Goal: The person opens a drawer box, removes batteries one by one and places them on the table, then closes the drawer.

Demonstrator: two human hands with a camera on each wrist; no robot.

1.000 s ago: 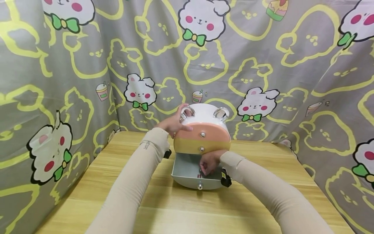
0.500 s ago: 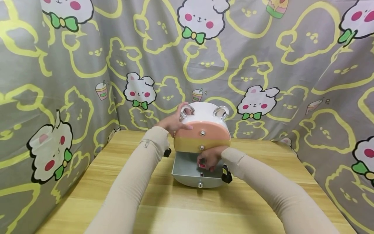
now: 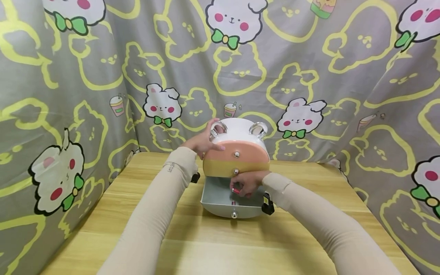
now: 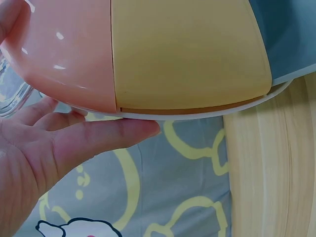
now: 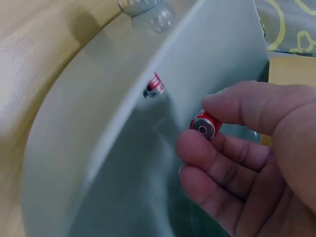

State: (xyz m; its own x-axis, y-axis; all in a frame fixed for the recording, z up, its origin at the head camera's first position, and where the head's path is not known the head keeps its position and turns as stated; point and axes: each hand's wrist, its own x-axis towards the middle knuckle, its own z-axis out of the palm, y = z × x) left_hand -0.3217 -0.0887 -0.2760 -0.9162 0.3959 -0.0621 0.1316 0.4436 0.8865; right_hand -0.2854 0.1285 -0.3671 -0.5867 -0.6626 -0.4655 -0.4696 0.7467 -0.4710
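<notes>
In the head view, a small drawer cabinet with a white top and clear ears (image 3: 237, 130) stands on the table, its grey-blue bottom drawer (image 3: 214, 210) pulled out. My left hand (image 3: 203, 144) rests against the cabinet's left side, fingers extended and a digit over the peach front; the left wrist view shows a straight finger (image 4: 113, 134) along the side edge. Inside the drawer, my right hand (image 3: 248, 183) pinches a small red battery (image 5: 206, 124) between thumb and fingertips, its metal end showing. Another small red-and-silver piece (image 5: 154, 86), apparently a battery, is by the drawer's front wall.
Above the pulled-out drawer sit the peach drawer (image 3: 252, 151) and yellow drawer (image 3: 220, 169), both closed, with round silver knobs. The wooden table (image 3: 165, 244) extends around the cabinet. Grey patterned curtains (image 3: 192, 72) hang behind and at both sides.
My right hand has lifted slightly inside the drawer, and the red battery now shows between its fingers. The left hand keeps its place on the cabinet. The head view has shifted a little.
</notes>
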